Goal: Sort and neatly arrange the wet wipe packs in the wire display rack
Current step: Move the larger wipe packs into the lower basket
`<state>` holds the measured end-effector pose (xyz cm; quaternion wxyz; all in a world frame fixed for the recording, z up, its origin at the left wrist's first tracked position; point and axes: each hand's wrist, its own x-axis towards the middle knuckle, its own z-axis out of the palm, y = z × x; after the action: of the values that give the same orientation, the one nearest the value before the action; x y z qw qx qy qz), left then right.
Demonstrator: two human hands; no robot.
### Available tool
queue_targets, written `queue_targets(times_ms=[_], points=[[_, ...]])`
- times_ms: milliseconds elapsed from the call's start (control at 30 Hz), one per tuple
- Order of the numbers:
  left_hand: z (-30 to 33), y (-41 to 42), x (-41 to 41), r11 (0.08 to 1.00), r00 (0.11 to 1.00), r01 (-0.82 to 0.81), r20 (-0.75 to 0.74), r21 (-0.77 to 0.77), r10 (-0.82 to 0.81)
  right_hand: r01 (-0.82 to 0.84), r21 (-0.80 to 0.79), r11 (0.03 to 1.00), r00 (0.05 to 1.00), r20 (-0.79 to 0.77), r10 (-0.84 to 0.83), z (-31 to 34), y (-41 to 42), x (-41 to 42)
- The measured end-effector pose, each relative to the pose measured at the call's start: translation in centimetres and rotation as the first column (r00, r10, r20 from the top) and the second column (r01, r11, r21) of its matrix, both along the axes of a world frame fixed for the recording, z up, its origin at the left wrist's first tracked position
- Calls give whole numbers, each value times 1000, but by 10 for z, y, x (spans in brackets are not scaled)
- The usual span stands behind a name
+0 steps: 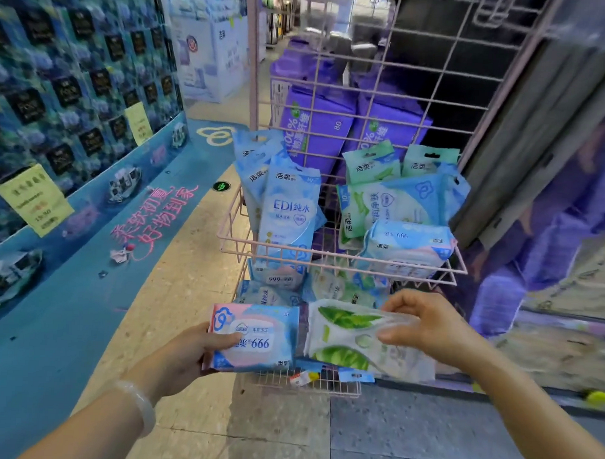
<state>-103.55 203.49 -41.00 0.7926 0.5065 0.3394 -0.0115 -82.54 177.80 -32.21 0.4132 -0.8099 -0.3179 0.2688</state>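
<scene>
Shop aisle with a speckled floor, a blue promo wall off to the left, and a pink wire display rack [341,254] dead ahead with a couple of basket tiers. So both hands are busy here. Left hand [194,349] is clamped on the left end of a pink-and-blue wipe pack [256,337], thumb across its face, pack lying sideways with its long axis running left to right. Right hand [424,324] is pinching the right end of a green-leaf wipe pack [345,337], also sideways, looks a bit blurred so probably mid-motion, can't say for sure. Both packs are held over the front of the lower basket, nearly touching end to end.

What matters for the next bit imo: the upper basket is straight up and away from the hands, and it's roughly split, blue EDI packs [290,208] standing on the left, green packs [372,163] at the back right with a blue 999 pack [407,243] lying in front of them. The green-leaf pack is already on the right-hand side, nearer the green group, so that hand has the shorter trip.
</scene>
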Motion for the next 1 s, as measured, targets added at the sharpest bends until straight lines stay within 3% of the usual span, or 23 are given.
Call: queue_targets(times_ms=[167, 300, 433, 533, 633, 667, 833, 900, 1000], points=[[20, -10, 12, 1000, 999, 27, 44, 0, -27, -2, 173, 985, 982, 186, -30, 75, 0, 4], [34, -20, 20, 998, 996, 50, 65, 38, -53, -6, 330, 944, 967, 243, -78, 125, 35, 25], [40, -29, 23, 998, 998, 36, 53, 57, -39, -63, 351, 934, 953, 299, -48, 139, 82, 34], [40, -32, 22, 998, 999, 28, 39, 63, -30, -106, 192, 976, 931, 365, 30, 123, 115, 34], [38, -33, 17, 997, 999, 25, 31, 72, -28, -89, -198, 976, 766, 613, 194, 94, 133, 35], [37, -32, 15, 997, 999, 25, 30, 73, -27, -57, -261, 964, 723, 655, 220, 88, 135, 35], [32, -27, 8, 998, 1000, -10, 17, 64, 9, -12, -300, 954, 689, 689, 225, 87, 136, 34], [30, -24, 7, 998, 1000, -26, 13, 62, 25, -53, -208, 977, 624, 757, 195, 88, 130, 26], [27, -19, 5, 997, 999, -33, 1, 68, 33, -245, 118, 962, 602, 796, 55, 83, 112, -1]])
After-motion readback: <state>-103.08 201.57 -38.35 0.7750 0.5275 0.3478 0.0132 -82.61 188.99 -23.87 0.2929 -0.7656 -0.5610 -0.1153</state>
